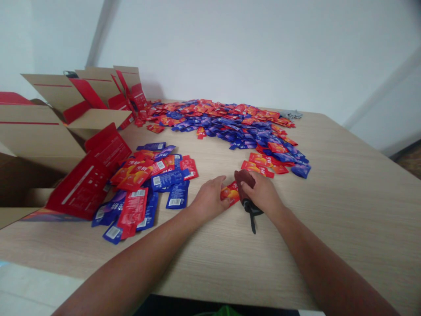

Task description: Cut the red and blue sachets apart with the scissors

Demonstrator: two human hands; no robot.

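Red-orange sachet (232, 195) lies on the table (210, 263) between the two hands. We judge it light, pliable, rather slick; best held by its flat edges. Left hand (209, 195) curls at its left end; pinching or merely pressing, we cannot tell. Right hand (265, 192) grips a brown-and-black tool (242, 183), which hides the sachet's right end. Beyond: a broad red-and-blue sachet pile (223, 120). Leftward: a smaller heap (141, 175) beside open boxes (83, 188).

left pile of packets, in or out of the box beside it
Out: the packets lie on the tabletop, beside the open box.
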